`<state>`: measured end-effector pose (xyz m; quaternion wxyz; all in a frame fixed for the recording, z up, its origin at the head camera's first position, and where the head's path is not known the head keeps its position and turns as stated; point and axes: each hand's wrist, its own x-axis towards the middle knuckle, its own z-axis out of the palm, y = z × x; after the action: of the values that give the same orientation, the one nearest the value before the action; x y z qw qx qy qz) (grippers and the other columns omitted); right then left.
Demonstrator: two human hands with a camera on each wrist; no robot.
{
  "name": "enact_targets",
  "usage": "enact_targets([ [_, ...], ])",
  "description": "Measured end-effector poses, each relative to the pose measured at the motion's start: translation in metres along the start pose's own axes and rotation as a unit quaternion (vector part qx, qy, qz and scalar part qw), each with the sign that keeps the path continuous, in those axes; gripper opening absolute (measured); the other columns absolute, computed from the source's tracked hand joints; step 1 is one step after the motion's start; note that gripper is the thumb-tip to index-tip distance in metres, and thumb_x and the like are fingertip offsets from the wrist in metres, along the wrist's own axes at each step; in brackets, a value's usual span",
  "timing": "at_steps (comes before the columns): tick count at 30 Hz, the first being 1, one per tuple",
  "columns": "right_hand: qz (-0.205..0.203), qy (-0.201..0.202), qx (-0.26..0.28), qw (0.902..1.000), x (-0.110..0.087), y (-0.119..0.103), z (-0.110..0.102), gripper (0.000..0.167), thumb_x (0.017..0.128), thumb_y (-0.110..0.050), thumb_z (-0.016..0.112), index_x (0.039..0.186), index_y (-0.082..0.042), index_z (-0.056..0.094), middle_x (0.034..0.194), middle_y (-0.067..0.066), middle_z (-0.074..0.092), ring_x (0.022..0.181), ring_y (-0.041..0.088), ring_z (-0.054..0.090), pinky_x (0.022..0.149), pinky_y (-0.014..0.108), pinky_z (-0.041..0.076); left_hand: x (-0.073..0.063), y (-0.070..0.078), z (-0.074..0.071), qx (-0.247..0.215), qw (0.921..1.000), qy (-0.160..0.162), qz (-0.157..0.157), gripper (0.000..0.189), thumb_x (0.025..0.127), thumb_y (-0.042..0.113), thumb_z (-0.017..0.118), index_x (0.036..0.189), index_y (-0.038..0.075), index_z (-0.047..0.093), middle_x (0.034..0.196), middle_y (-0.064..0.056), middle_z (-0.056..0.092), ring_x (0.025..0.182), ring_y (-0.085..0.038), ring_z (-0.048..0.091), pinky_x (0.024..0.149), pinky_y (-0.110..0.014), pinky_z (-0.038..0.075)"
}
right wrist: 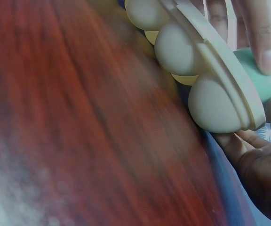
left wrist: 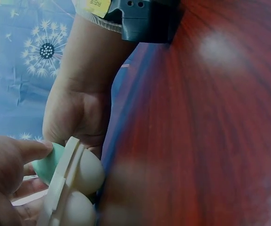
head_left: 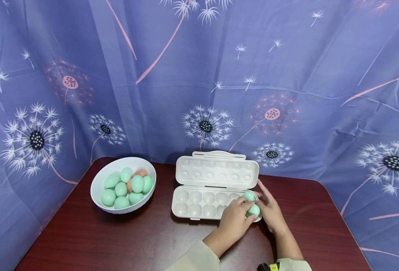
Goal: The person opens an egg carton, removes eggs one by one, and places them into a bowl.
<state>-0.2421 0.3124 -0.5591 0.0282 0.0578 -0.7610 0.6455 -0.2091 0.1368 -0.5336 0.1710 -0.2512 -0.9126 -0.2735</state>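
A white egg carton lies with its dimpled lid raised behind it. Two pale green eggs sit at its right end, one in the back row and one in the front row. My left hand pinches the front egg between thumb and fingers, from the left. In the left wrist view its thumb lies against the green egg above the carton rim. My right hand grips the carton's right end, its thumb close to the front egg and its forefinger stretched toward the lid; the other fingers are partly hidden.
A white bowl of green and brownish eggs stands at the left of the dark red table. Behind the table hangs a blue dandelion-print curtain. A black device is at the right sleeve.
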Motion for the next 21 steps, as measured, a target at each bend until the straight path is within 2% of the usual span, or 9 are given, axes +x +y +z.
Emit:
enact_targets([
  [6,-0.008,-0.002,-0.001,1.0,0.0,0.001,0.0,0.072,0.099,0.008,0.047,0.162,-0.018,0.026,0.113,-0.01,0.067,0.097,0.002,0.066,0.076,0.022,0.058,-0.001,-0.002,-0.007,-0.018,0.9998,0.01,-0.001,0.04,0.088,0.036,0.076,0.125,0.019,0.072,0.114,0.005,0.068,0.094,-0.007,0.068,0.073,-0.017,0.053],
  [13,-0.018,0.001,-0.006,0.9998,-0.001,0.001,0.002,0.072,0.097,0.012,0.046,0.161,-0.014,0.027,0.111,-0.009,0.067,0.097,0.002,0.065,0.077,0.021,0.057,0.0,-0.009,-0.023,-0.044,0.9987,0.008,-0.023,0.042,0.089,0.032,0.076,0.127,0.015,0.07,0.118,0.002,0.066,0.089,-0.007,0.068,0.075,-0.017,0.054],
  [21,-0.011,0.007,-0.008,0.9999,-0.002,-0.002,0.001,0.071,0.097,0.009,0.049,0.161,-0.014,0.027,0.111,-0.01,0.067,0.097,0.001,0.063,0.077,0.02,0.056,-0.003,-0.019,-0.04,-0.085,0.9953,0.034,-0.03,0.041,0.088,0.025,0.078,0.126,0.012,0.071,0.118,-0.001,0.064,0.1,-0.011,0.067,0.084,-0.02,0.055],
])
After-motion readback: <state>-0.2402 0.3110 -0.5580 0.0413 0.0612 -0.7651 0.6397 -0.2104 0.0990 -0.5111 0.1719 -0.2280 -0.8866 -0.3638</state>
